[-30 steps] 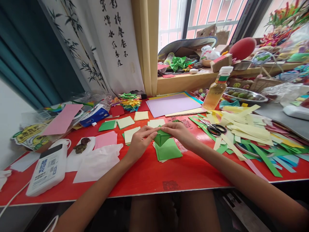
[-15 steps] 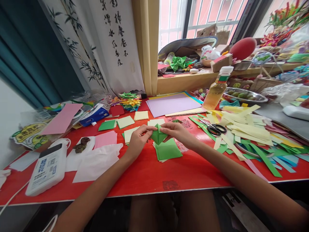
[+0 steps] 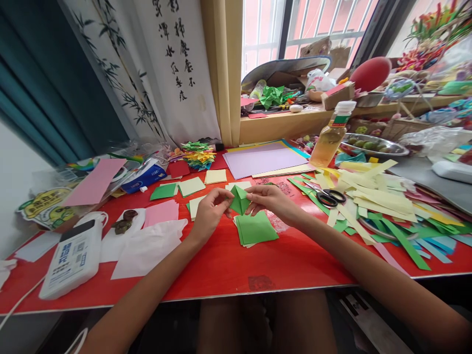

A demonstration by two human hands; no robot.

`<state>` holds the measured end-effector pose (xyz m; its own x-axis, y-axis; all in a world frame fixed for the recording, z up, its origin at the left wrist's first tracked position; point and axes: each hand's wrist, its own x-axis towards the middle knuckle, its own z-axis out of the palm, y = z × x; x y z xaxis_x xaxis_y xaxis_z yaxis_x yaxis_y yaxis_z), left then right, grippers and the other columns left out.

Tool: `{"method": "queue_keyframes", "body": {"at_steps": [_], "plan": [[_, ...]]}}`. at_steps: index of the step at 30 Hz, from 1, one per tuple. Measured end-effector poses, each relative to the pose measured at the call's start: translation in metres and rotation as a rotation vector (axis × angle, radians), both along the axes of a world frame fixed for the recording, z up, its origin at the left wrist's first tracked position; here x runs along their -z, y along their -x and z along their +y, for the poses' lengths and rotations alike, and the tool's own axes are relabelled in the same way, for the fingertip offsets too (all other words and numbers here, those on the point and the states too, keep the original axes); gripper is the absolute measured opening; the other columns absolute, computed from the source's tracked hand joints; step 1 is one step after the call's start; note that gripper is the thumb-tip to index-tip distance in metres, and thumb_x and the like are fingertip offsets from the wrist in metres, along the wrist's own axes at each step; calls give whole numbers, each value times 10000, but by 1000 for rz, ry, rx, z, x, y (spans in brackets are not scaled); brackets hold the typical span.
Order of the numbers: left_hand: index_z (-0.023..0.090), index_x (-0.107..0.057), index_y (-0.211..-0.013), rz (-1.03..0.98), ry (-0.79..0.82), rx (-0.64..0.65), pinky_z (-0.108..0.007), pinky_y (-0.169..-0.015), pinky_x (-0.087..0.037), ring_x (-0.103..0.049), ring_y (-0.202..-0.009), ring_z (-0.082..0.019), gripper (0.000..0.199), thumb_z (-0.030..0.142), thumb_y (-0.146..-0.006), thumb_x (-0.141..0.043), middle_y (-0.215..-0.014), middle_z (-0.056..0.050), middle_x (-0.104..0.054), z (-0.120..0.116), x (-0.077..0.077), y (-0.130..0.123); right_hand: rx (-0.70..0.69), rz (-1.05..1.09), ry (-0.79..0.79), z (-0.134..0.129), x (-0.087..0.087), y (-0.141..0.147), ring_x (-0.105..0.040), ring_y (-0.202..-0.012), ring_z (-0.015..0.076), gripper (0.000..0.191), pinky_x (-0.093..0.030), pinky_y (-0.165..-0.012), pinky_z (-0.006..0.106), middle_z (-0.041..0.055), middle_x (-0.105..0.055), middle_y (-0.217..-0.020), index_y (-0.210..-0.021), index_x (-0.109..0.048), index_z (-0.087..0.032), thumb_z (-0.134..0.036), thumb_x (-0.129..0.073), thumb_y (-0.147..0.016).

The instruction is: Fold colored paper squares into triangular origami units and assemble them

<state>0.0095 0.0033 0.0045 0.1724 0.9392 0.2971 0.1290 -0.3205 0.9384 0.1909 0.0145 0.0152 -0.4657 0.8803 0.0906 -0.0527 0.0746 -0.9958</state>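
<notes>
A piece of green folded paper is held up over the table, creased down its middle into a diamond shape. My left hand pinches its left corner, fingers closed. On the other side my right hand grips the right edge between thumb and fingers. Just below lies a stack of green square paper with pale sheets showing under it. Behind the hands a pale yellow square is partly covered, and a small dark green folded piece is mostly hidden by my right hand.
Black-handled scissors lie at the right beside a heap of paper strips. A bottle stands behind them. Pink squares, white tissue and a white power strip occupy the left. Purple sheets lie at the back.
The green folded paper has turned slightly and its centre crease now faces more to the right. My left fingers have shifted a little left and lower along its edge.
</notes>
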Motion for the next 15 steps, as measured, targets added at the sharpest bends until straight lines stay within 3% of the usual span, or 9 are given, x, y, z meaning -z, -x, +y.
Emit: {"method": "queue_keyframes", "body": {"at_steps": [7,15], "plan": [[217,-507,-975,-96,22,37,-223,-514,-501,-555,-566,-81,244,224,-741,-576,-766,26,-504,2,0,-1,99,55,-10,-1,4,4,-636,-560,127,265,-509,-574,244,6,-643,-609,-979,-596,-130,-262,-601,-749],[175,-641,-818,-151,117,65,-233,-585,-514,-557,-617,-93,135,251,-723,-581,-744,-2,-598,4,1,0,105,135,-11,1,10,4,-625,-568,119,194,-501,-595,249,5,-644,-600,-900,-637,-160,-242,-554,-744]]}}
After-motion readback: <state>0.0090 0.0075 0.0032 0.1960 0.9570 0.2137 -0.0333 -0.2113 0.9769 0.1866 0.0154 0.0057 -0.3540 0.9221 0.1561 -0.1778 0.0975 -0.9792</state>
